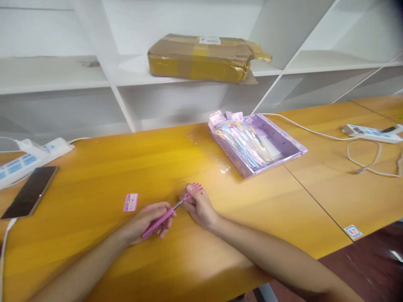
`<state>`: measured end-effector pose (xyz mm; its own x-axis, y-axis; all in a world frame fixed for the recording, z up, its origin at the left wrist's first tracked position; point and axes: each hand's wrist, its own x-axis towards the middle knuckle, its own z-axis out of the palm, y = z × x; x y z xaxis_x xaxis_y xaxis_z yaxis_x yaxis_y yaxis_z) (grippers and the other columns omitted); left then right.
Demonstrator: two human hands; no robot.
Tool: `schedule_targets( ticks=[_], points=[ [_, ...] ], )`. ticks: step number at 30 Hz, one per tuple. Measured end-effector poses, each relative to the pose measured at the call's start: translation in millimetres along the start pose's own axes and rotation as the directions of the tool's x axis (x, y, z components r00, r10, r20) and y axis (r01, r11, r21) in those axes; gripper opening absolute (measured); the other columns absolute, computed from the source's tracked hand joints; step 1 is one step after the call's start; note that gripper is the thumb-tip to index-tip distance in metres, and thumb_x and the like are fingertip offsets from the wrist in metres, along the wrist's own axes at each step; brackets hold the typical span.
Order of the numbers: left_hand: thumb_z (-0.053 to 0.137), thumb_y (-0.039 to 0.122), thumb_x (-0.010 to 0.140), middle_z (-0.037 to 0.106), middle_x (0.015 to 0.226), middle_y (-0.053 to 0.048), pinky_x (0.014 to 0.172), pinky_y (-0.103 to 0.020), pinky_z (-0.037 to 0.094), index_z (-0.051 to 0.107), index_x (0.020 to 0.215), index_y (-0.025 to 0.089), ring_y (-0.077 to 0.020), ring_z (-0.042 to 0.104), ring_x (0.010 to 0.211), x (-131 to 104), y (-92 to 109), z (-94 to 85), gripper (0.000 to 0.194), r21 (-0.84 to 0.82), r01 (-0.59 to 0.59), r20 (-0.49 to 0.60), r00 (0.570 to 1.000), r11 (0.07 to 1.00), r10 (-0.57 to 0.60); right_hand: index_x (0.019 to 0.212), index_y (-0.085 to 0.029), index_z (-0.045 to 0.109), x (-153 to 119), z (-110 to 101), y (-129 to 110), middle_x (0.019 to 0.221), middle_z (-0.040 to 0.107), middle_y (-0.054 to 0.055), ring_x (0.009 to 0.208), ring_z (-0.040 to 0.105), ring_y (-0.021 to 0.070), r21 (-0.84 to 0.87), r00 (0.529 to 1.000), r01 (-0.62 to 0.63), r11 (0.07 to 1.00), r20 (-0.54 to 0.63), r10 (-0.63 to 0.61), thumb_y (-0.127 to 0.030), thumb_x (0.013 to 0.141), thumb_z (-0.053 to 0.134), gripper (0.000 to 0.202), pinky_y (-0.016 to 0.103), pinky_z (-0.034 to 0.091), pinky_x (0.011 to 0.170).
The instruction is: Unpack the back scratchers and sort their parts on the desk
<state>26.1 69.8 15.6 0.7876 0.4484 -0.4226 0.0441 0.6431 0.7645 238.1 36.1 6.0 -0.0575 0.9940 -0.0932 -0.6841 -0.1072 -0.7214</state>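
A pink telescopic back scratcher (159, 222) with a short metal shaft and a small hand-shaped head is held between both my hands. My left hand (151, 218) is closed around its pink handle. At the other end, my right hand (200, 207) grips it just below the head, thumb on top, and the pink prongs stick out beyond my fingers. The tool tilts up toward the right, above the table. A small pink printed card (130, 202) lies on the table left of my hands.
A purple open box (248, 167) holds several wrapped items. Clear plastic scraps (223, 167) lie beside it. A phone (30, 193) and power strip (37, 157) are at left; another power strip (371, 133) with cables is at right. A taped carton (198, 61) sits on the shelf.
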Motion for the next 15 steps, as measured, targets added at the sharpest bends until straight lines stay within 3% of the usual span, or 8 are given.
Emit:
schedule_targets(
  ticks=[4,7,9,10,11,12,13,15],
  points=[
    [0.073,0.054,0.099,0.061,0.07,0.002,0.04,-0.018,0.028,0.069,0.103,0.015,-0.0063,0.05,0.045,0.5,-3.8,2.3,0.039,-0.014,-0.018,-0.102,0.995,1.0,0.017,0.078,-0.023,0.044,0.8,-1.1,-2.3,0.063,0.03,-0.012,0.05,0.014,0.0062,-0.029,0.997,0.073,0.997,0.033,-0.072,-0.047,0.086,0.09,0.052,0.027,0.013,0.052],
    [0.07,0.051,0.101,0.059,0.071,0.003,0.036,-0.019,0.027,0.066,0.104,0.017,-0.0071,0.047,0.044,2.2,-4.3,4.7,0.035,-0.074,-0.088,-0.15,0.986,0.993,0.076,0.08,-0.025,0.042,2.2,-5.4,-2.4,0.066,0.028,-0.011,0.051,0.015,0.0081,-0.076,0.991,0.135,0.988,0.028,-0.133,-0.046,0.092,0.08,0.045,0.027,0.013,0.052],
    [0.069,0.049,0.102,0.059,0.072,0.003,0.036,-0.018,0.03,0.064,0.104,0.017,-0.0077,0.049,0.045,2.9,-4.5,6.1,0.032,-0.08,-0.112,-0.15,0.984,0.99,0.099,0.082,-0.026,0.043,3.5,-9.1,-5.6,0.066,0.029,-0.009,0.052,0.021,0.0109,-0.249,0.98,0.192,0.949,0.003,-0.198,-0.045,0.098,0.068,0.036,0.027,0.019,0.052],
    [0.067,0.048,0.103,0.06,0.073,0.002,0.037,-0.018,0.031,0.064,0.105,0.017,-0.0079,0.05,0.046,3.1,-4.9,6.5,0.032,-0.076,-0.12,-0.146,0.983,0.99,0.108,0.083,-0.026,0.044,4.4,-11.1,-9.3,0.067,0.033,-0.008,0.054,0.027,0.0128,-0.399,0.966,0.238,0.886,0.004,-0.257,-0.043,0.101,0.063,0.031,0.028,0.024,0.053],
    [0.066,0.048,0.103,0.061,0.073,0.002,0.037,-0.018,0.032,0.063,0.105,0.017,-0.008,0.051,0.046,3.2,-5.6,6.9,0.031,-0.071,-0.129,-0.141,0.983,0.989,0.118,0.084,-0.026,0.046,5.7,-13.2,-14.6,0.07,0.04,-0.006,0.058,0.036,0.015,-0.576,0.945,0.286,0.766,0.04,-0.323,-0.039,0.101,0.06,0.025,0.029,0.032,0.057],
    [0.065,0.047,0.104,0.062,0.073,0.001,0.038,-0.018,0.034,0.062,0.106,0.017,-0.0084,0.051,0.046,3.2,-6.5,7.1,0.03,-0.066,-0.142,-0.138,0.982,0.988,0.131,0.087,-0.026,0.05,7.5,-15.5,-21.2,0.075,0.049,-0.002,0.066,0.045,0.0177,-0.747,0.919,0.328,0.578,0.112,-0.377,-0.036,0.101,0.059,0.02,0.031,0.04,0.064],
    [0.065,0.046,0.104,0.063,0.073,0.001,0.038,-0.018,0.035,0.061,0.108,0.017,-0.0088,0.052,0.046,3.2,-7.5,7.2,0.029,-0.063,-0.156,-0.14,0.979,0.986,0.146,0.09,-0.026,0.054,9.7,-18.2,-28.8,0.085,0.058,0.003,0.078,0.054,0.0212,-0.874,0.893,0.35,0.337,0.203,-0.402,-0.032,0.1,0.059,0.013,0.035,0.046,0.074],
    [0.065,0.044,0.104,0.064,0.074,0.001,0.039,-0.018,0.038,0.059,0.11,0.018,-0.0093,0.054,0.047,3.2,-9.4,7.7,0.028,-0.062,-0.186,-0.154,0.972,0.981,0.175,0.102,-0.023,0.062,14.9,-25.2,-44.6,0.114,0.067,0.014,0.105,0.06,0.0296,-0.942,0.865,0.305,-0.139,0.335,-0.374,-0.026,0.099,0.059,0.006,0.044,0.048,0.095]
  ],
)
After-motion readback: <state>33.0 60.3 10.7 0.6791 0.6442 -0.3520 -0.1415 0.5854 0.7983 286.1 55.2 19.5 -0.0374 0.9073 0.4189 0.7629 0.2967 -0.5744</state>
